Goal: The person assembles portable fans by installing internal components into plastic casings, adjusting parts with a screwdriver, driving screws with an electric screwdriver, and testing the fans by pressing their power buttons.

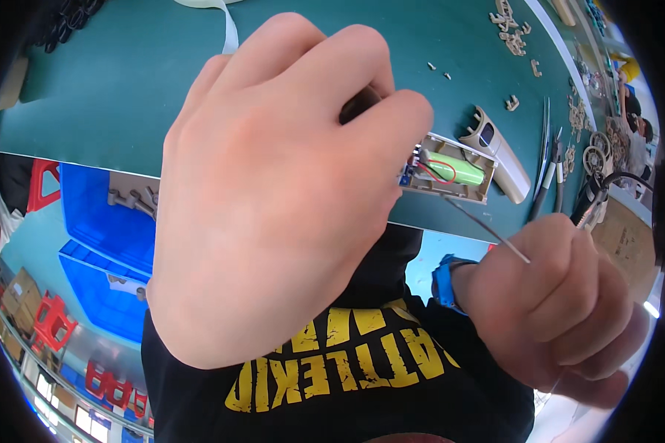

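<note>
The bench (111, 96) has a green top. By its near edge, right of the middle, is an open beige housing (488, 175) with a green cell (462, 172). Just beside it, toward the right edge, lie a beige shell (506, 164) and slim metal tools (547, 177). Small beige clips (510, 33) scatter farther from the near edge; a pale strip (230, 29) curls left of them.

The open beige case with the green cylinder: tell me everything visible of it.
The case is a shallow, plastic-looking beige shell, hollow side up, sloping slightly down rightward over the green table. Inside lie a glossy green cylinder, a curving red wire and, leftward, small electronic parts. The left hand hides its left end; any grip is hidden. A thin metal rod reaches its lower edge; contact is unclear.
</note>
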Demonstrator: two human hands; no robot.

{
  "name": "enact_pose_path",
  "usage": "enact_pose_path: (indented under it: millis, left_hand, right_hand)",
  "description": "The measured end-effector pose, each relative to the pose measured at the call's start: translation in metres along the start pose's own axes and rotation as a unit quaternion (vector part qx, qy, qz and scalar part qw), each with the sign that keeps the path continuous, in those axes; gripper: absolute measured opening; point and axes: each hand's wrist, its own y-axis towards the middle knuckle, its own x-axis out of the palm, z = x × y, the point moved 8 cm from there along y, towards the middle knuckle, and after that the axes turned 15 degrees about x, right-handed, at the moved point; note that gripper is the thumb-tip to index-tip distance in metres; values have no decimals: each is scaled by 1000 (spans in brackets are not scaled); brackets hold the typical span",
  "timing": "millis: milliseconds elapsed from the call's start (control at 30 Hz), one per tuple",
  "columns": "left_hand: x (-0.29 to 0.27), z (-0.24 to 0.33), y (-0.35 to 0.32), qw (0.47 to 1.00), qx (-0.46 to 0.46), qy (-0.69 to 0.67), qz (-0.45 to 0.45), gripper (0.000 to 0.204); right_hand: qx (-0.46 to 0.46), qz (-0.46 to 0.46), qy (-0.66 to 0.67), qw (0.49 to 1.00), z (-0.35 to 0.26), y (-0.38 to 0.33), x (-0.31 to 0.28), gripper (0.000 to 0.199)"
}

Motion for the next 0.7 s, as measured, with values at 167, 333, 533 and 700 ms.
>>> enact_pose_path:
  millis: [167,333,533,700]
  left_hand:
    - [0,-10,-12,999,-19,21,27,51]
    - [11,-15,-8,997,21,69,-21,52]
    - [12,-22,-14,998,30,53,-12,54]
    - [9,-14,-9,998,19,54,-16,54]
  right_hand:
    - [17,-70,52,996,-36,-11,-55,39]
    - [26,-110,90,990,-51,-5,-76,37]
    - [53,-170,139,974,-4,11,16,36]
    - [74,-215,190,955,20,27,40,36]
